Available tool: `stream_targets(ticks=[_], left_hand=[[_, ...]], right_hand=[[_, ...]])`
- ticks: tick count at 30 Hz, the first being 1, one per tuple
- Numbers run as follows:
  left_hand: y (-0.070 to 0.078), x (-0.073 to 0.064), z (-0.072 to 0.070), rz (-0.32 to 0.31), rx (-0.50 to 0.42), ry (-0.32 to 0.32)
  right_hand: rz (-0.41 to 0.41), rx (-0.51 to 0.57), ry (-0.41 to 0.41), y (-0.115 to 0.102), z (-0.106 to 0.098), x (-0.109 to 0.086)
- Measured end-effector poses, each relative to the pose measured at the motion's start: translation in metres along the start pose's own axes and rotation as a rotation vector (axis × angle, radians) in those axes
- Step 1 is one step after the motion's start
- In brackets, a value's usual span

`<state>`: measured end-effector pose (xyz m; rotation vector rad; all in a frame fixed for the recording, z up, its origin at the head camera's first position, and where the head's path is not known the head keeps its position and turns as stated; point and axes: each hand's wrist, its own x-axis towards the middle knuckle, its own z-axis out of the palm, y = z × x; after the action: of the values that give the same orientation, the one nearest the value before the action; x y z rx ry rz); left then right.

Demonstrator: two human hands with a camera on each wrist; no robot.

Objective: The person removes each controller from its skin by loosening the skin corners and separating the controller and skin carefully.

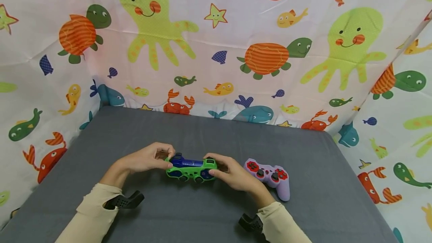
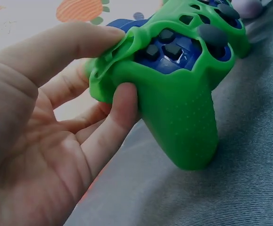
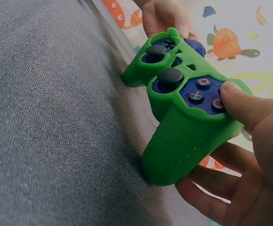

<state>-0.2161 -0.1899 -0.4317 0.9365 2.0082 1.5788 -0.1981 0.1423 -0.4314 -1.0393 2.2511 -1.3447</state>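
Observation:
A blue game controller [image 1: 190, 162] in a green silicone cover [image 2: 178, 113] is held low over the grey cloth, its button face toward me. My left hand [image 1: 153, 158] pinches the cover's rim at one upper corner; in the left wrist view that rim is pulled up and bunched, off the controller's shoulder. With my right hand [image 1: 233, 172] I grip the other end. There the thumb [image 3: 242, 101] presses near the round button, and the fingers curl behind the handle. The cover wraps both handles and rings the two dark thumbsticks.
A lilac-covered controller [image 1: 283, 190] with red button areas lies just right of my right hand. Grey cloth [image 1: 189, 216] spreads over the table. A curtain [image 1: 216, 36] printed with sea animals stands behind and along both sides. Each wrist wears a black camera mount [image 1: 128, 200].

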Motion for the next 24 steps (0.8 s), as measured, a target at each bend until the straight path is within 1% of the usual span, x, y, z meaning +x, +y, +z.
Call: stream_targets(ticks=[3, 7, 11, 13, 15, 18, 24], left_hand=[[0.003, 0.003, 0.002, -0.02, -0.004, 0.021], [0.007, 0.007, 0.004, -0.083, 0.02, 0.046], [0.009, 0.008, 0.005, -0.159, 0.028, 0.018], [0.01, 0.008, 0.006, -0.183, 0.031, 0.0], [0.011, 0.008, 0.006, -0.197, 0.039, -0.017], [0.012, 0.007, 0.006, -0.199, 0.05, -0.02], [0.014, 0.005, 0.008, -0.218, 0.032, -0.023]], right_hand=[[-0.004, 0.003, 0.009, 0.002, -0.001, -0.001], [-0.001, 0.024, 0.021, 0.004, -0.001, -0.002], [-0.002, 0.058, 0.018, 0.005, 0.0, -0.002], [-0.002, 0.076, 0.012, 0.005, 0.0, -0.002], [-0.003, 0.093, 0.008, 0.004, 0.001, -0.001], [-0.01, 0.121, 0.004, 0.004, 0.001, 0.0], [-0.01, 0.166, -0.014, 0.004, 0.003, 0.004]])
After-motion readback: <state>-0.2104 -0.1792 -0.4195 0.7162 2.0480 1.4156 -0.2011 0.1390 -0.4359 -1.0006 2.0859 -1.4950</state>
